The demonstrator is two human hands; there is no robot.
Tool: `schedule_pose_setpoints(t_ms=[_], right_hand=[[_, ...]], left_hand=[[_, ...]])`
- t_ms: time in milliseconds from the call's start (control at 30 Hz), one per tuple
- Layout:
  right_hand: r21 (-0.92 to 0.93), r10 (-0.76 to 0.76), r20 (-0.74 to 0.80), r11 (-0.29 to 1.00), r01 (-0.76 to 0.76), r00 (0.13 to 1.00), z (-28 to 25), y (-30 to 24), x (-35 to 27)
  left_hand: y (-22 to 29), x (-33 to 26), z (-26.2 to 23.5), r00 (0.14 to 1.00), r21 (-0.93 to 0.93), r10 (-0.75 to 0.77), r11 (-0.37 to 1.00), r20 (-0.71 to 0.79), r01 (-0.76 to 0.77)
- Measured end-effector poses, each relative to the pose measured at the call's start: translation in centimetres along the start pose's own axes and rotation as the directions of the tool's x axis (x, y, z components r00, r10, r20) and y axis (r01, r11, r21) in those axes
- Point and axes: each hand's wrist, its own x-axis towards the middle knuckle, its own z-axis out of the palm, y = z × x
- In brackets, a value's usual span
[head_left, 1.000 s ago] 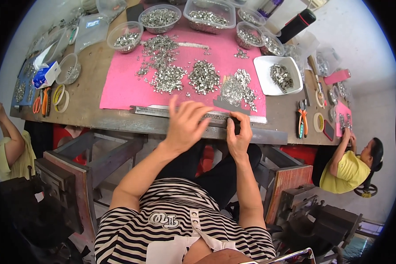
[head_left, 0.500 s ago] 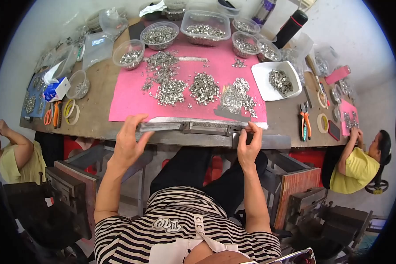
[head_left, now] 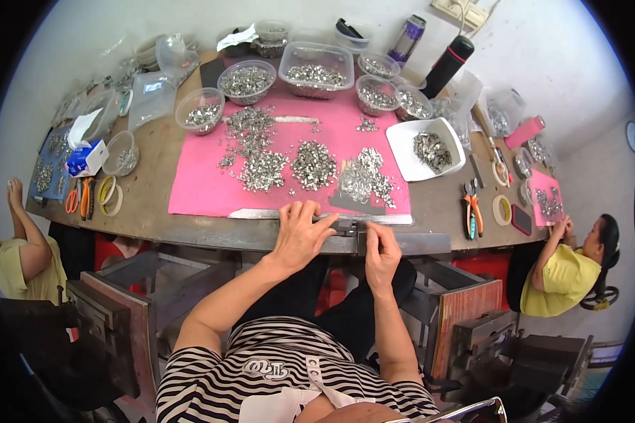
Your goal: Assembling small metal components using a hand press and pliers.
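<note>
My left hand (head_left: 300, 236) is closed over the left part of a slotted metal fixture (head_left: 346, 228) at the table's front edge, its index finger reaching right along it. Most of the fixture is hidden under that hand. My right hand (head_left: 382, 257) is at the fixture's right end, thumb and index fingertips drawn together; whatever they pinch is too small to make out. Beyond my hands lies a pink mat (head_left: 204, 190) with several heaps of small shiny metal pieces (head_left: 314, 166). A flat grey strip (head_left: 356, 204) lies by the right-hand heap.
Clear plastic tubs (head_left: 316, 74) of metal pieces line the back. A white tray (head_left: 430, 151) stands right of the mat. Pliers (head_left: 471, 210) and tape rolls (head_left: 502, 209) lie to the right. Another person in yellow (head_left: 561, 278) works at far right, another (head_left: 25, 264) at far left.
My left hand has moved right, from the fixture's left end onto the fixture, with its fingers drawn in. My right hand has shifted slightly left and lower. The view has shifted a little.
</note>
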Motion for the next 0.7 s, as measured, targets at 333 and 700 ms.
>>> schedule_pose_setpoints(t_ms=[333, 700], right_hand=[[0.229, 0.056, 0.183, 0.968, -0.098, 0.981, -1.6, -0.3, -1.4], [0.044, -0.221, 0.230, 0.975, 0.217, 0.948, 10.6, 2.1, 17.7]], left_hand=[[0.6, -2.3, 1.3, 0.994, -0.042, 0.025, 0.999, -0.103, -0.029], [0.4, -2.3, 2.2, 0.989, -0.004, 0.006, 1.000, -0.151, -0.006]])
